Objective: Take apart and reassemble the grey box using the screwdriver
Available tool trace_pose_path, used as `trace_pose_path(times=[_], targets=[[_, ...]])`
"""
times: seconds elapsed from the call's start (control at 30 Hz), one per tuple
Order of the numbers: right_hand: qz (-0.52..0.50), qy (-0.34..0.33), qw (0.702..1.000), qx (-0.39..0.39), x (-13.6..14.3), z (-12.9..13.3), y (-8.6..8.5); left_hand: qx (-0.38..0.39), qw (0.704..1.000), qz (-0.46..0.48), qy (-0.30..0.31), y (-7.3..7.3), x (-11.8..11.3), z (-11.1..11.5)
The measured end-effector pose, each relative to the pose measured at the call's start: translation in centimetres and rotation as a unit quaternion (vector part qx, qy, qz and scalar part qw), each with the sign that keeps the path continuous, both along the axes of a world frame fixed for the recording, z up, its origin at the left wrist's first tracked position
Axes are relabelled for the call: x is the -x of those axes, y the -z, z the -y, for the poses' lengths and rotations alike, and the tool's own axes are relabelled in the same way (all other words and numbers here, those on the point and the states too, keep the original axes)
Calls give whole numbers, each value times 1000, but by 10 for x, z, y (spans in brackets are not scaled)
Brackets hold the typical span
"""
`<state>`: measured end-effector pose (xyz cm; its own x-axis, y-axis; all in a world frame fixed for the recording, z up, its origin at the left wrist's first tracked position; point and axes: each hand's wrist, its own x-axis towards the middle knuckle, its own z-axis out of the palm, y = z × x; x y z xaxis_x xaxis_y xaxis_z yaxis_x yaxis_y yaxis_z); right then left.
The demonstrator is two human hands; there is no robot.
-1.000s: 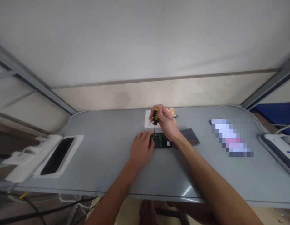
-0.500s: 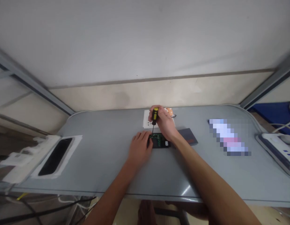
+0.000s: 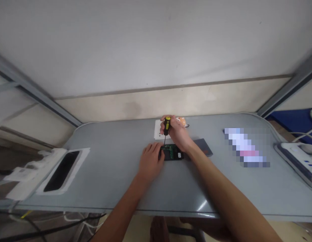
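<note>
A black device with an exposed green circuit board (image 3: pixel 172 153) lies on the grey table. My left hand (image 3: pixel 152 156) has its fingers wrapped round the device's left end. In my right hand (image 3: pixel 177 131) is a black and yellow screwdriver (image 3: pixel 167 126), held nearly upright, its thin shaft reaching down to the board's upper left part. Whether the tip touches a screw is too small to tell. Behind the screwdriver lies a white paper (image 3: pixel 159 129) with small dark specks, and beside it an orange and white item (image 3: pixel 181 121). A dark flat box (image 3: pixel 202 147) sits right of the device, partly under my right wrist.
On the left, a black phone-like slab (image 3: pixel 62 171) rests on white paper beside a white power strip (image 3: pixel 36 174) with plugs. A pixelated flat object (image 3: pixel 246 148) lies on the right, near another power strip (image 3: pixel 298 161). The table's front edge (image 3: pixel 171 213) runs below my forearms.
The view has shifted slightly. Both hands, the screwdriver and the device stay in nearly the same arrangement.
</note>
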<state>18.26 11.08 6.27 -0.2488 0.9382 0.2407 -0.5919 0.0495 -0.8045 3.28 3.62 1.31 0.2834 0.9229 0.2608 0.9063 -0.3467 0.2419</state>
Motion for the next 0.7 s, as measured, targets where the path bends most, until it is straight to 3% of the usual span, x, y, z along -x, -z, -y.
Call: trace_pose_path(times=[0.17,0.3,0.4,0.57,0.7], targets=[[-57,22,998,16,6,4,-2,3,1000,4,0,0,0,0],[-24,35,999,6,3,2,0,3,1000,4,2,0,0,0],[-3,20,1000,-3,0,-2,2,4,1000,6,-1,-1,-1,0],[-60,8,998,10,5,-2,1,6,1000,2,-2,-3,-1,0],[-19,-3,1000,-6,4,2,-1,1,1000,0,0,-1,0,0]])
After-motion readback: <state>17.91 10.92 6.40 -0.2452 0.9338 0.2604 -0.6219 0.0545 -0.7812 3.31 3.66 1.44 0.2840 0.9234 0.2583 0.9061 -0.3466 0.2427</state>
